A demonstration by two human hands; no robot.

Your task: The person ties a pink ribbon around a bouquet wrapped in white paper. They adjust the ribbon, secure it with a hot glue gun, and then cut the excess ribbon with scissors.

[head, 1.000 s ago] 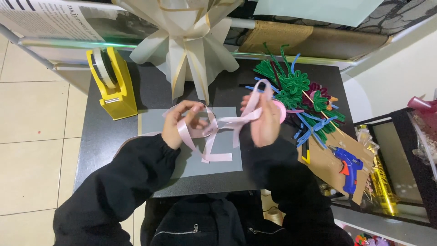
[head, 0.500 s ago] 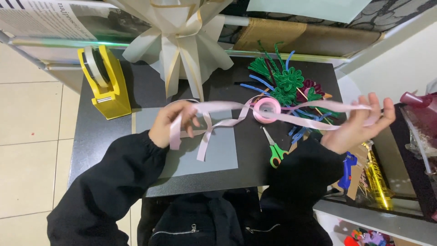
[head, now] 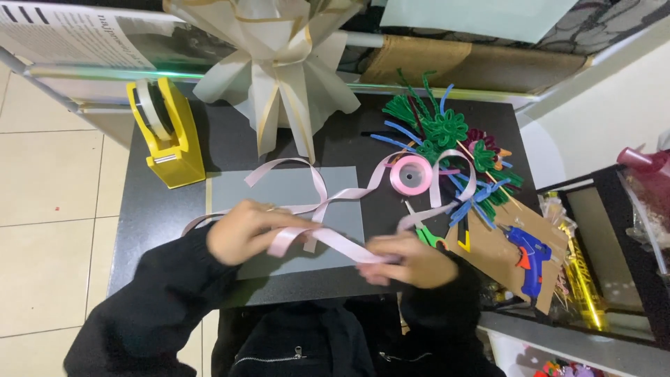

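A long pink ribbon (head: pixel 328 241) runs between both hands over a grey mat (head: pixel 286 192) on the dark table (head: pixel 230 143). My left hand (head: pixel 244 230) pinches folded loops of it at the mat's left. My right hand (head: pixel 408 260) holds the ribbon near the mat's lower right corner. From there the ribbon curls up to the pink spool (head: pixel 410 174), which lies flat on the table. A loose ribbon end arcs over the mat's top edge.
A yellow tape dispenser (head: pixel 166 132) stands at the left. A cream paper bouquet wrap (head: pixel 279 63) sits at the back. Pipe-cleaner flowers (head: pixel 447 132), green-handled scissors (head: pixel 427 234) and a blue glue gun (head: pixel 529 253) on cardboard crowd the right side.
My right hand, stretched far right with the ribbon half a second ago, has come back in to the mat's lower right. My left hand has dropped lower with its loops.
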